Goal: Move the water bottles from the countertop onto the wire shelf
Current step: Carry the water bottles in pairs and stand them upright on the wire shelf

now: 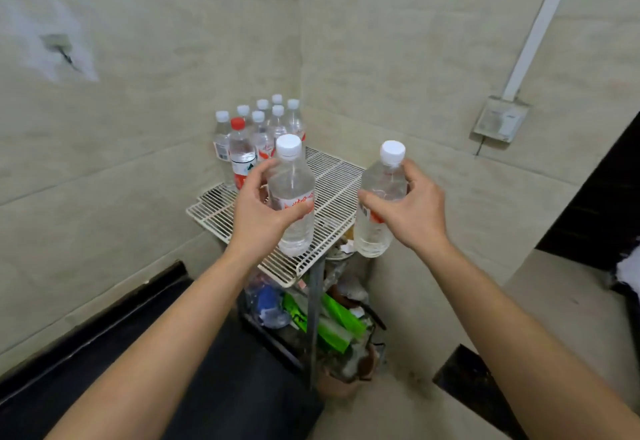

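Clear bottles [292, 197] upright, one gripped per hand: left hand [258, 212], right hand [414, 209].

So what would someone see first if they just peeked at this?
Two hands in the middle: the left hand grips the left bottle, the right hand grips the right bottle, both white-capped, by the white wire shelf. Behind, a cluster of bottles stands at the shelf's back corner, with one red-capped bottle standing out.
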Tool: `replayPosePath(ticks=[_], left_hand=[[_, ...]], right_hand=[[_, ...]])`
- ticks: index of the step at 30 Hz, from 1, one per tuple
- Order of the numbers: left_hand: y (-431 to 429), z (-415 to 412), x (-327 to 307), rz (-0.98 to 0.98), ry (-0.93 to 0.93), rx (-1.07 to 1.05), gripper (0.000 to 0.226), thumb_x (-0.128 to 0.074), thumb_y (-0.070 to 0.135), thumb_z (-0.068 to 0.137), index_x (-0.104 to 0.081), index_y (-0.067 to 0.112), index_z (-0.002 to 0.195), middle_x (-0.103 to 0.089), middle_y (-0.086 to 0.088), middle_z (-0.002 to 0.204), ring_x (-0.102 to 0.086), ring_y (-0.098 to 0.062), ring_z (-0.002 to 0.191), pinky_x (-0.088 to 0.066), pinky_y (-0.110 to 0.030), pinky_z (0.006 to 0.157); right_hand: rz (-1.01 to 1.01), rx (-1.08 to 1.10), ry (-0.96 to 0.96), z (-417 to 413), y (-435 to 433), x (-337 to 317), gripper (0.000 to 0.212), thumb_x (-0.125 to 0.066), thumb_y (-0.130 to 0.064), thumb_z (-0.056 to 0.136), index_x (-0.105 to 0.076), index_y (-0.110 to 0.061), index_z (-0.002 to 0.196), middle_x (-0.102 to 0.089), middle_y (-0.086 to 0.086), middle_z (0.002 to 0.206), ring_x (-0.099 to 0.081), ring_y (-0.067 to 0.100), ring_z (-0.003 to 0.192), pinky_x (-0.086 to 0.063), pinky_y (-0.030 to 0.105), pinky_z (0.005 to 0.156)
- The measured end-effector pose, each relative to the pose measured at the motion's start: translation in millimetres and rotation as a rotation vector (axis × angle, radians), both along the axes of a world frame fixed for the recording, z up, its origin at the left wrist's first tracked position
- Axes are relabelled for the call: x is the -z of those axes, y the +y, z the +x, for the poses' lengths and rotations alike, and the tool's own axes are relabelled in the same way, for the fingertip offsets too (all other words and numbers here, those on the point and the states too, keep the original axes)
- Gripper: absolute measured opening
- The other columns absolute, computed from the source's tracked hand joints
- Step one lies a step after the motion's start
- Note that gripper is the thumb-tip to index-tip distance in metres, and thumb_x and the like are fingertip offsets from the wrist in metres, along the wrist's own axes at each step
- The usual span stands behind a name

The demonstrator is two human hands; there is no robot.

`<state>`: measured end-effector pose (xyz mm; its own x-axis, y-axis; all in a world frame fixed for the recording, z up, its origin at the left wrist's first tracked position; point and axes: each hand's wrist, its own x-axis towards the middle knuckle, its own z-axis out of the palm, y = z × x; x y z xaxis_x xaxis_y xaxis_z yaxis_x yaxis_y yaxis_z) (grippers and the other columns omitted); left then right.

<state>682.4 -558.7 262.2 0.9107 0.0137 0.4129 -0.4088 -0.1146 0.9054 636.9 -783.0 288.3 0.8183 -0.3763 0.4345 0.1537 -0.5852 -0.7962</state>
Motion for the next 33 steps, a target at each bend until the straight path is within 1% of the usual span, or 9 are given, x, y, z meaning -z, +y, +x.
replayPosePath(ticks=[4, 9, 13, 18, 20, 24, 28, 30, 33], left_hand=[[-14, 54, 12, 0.057, 0.022, -0.015, 0.086, -0.096, 0.034, 0.058, -0.056, 0.03, 0.133, -0.065, 0.008, 0.128, -0.063, -0.013, 0.118, -0.053, -0.043, 0.101], [-32, 103, 31, 0.146, 0.027, -0.129, 0.079, -0.094, 0.032, 0.065, -0.056, 0.033, 0.134, -0.065, 0.016, 0.126, -0.06, -0.004, 0.116, -0.053, -0.028, 0.095], [-37, 147, 46, 0.193, 0.124, -0.252, 0.087, -0.093, 0.04, 0.065, -0.053, 0.025, 0.14, -0.067, 0.01, 0.127, -0.064, -0.011, 0.114, -0.055, -0.038, 0.097], [-44, 182, 50, 0.189, 0.239, -0.438, 0.084, -0.092, 0.036, 0.062, -0.055, 0.023, 0.137, -0.072, 0.006, 0.118, -0.069, -0.009, 0.103, -0.057, -0.035, 0.093], [-43, 188, 51, 0.157, 0.29, -0.489, 0.084, -0.092, 0.036, 0.061, -0.056, 0.024, 0.136, -0.073, 0.005, 0.116, -0.07, -0.013, 0.1, -0.058, -0.041, 0.094], [-39, 189, 54, 0.127, 0.33, -0.527, 0.073, -0.089, 0.032, 0.066, -0.056, 0.029, 0.131, -0.073, 0.006, 0.114, -0.07, -0.017, 0.104, -0.057, -0.047, 0.095], [-44, 189, 74, 0.232, 0.363, -0.503, 0.091, -0.089, 0.019, 0.071, -0.039, 0.035, 0.145, -0.063, 0.014, 0.129, -0.063, -0.004, 0.115, -0.054, -0.034, 0.095], [-47, 187, 98, 0.271, 0.423, -0.511, 0.092, -0.09, 0.02, 0.07, -0.037, 0.039, 0.144, -0.058, 0.016, 0.133, -0.059, -0.001, 0.119, -0.054, -0.035, 0.097], [-57, 182, 133, 0.298, 0.523, -0.546, 0.082, -0.089, 0.028, 0.07, -0.046, 0.032, 0.138, -0.061, 0.011, 0.133, -0.059, -0.007, 0.121, -0.05, -0.041, 0.105]], right_hand=[[0.007, -0.041, -0.001, 65, -21, 6, 0.039, -0.086, -0.038, 0.066, -0.065, -0.037, 0.099, -0.073, -0.018, 0.089, -0.068, -0.002, 0.085, -0.056, 0.027, 0.081], [0.021, -0.154, 0.046, 159, -39, 29, 0.041, -0.087, -0.039, 0.069, -0.063, -0.039, 0.102, -0.069, -0.022, 0.089, -0.065, -0.006, 0.084, -0.054, 0.025, 0.079], [0.012, -0.338, 0.065, 239, -41, 47, 0.045, -0.088, -0.038, 0.069, -0.065, -0.034, 0.108, -0.07, -0.018, 0.089, -0.066, -0.001, 0.082, -0.052, 0.025, 0.074], [0.03, -0.608, 0.156, 317, -28, 65, 0.055, -0.088, -0.044, 0.069, -0.067, -0.032, 0.118, -0.074, -0.012, 0.1, -0.07, 0.006, 0.091, -0.058, 0.031, 0.083], [0.003, -0.687, 0.187, 341, -19, 72, 0.065, -0.085, -0.053, 0.068, -0.064, -0.031, 0.126, -0.074, -0.01, 0.106, -0.069, 0.011, 0.097, -0.058, 0.036, 0.087], [-0.043, -0.79, 0.216, 365, -1, 82, 0.091, -0.071, -0.074, 0.061, -0.052, -0.037, 0.141, -0.071, -0.012, 0.121, -0.067, 0.014, 0.109, -0.057, 0.041, 0.093], [-0.046, -0.844, 0.24, 368, -2, 93, 0.095, -0.074, -0.076, 0.062, -0.042, -0.042, 0.145, -0.064, -0.014, 0.133, -0.063, 0.013, 0.118, -0.054, 0.044, 0.099], [-0.005, -0.903, 0.341, 365, -12, 109, 0.1, -0.083, -0.068, 0.061, -0.037, -0.044, 0.146, -0.06, -0.015, 0.137, -0.06, 0.011, 0.123, -0.051, 0.042, 0.103], [-0.137, -0.98, 0.494, 358, -32, 137, 0.109, -0.09, -0.051, 0.066, -0.027, -0.039, 0.153, -0.048, -0.011, 0.149, -0.051, 0.009, 0.129, -0.046, 0.039, 0.108]])
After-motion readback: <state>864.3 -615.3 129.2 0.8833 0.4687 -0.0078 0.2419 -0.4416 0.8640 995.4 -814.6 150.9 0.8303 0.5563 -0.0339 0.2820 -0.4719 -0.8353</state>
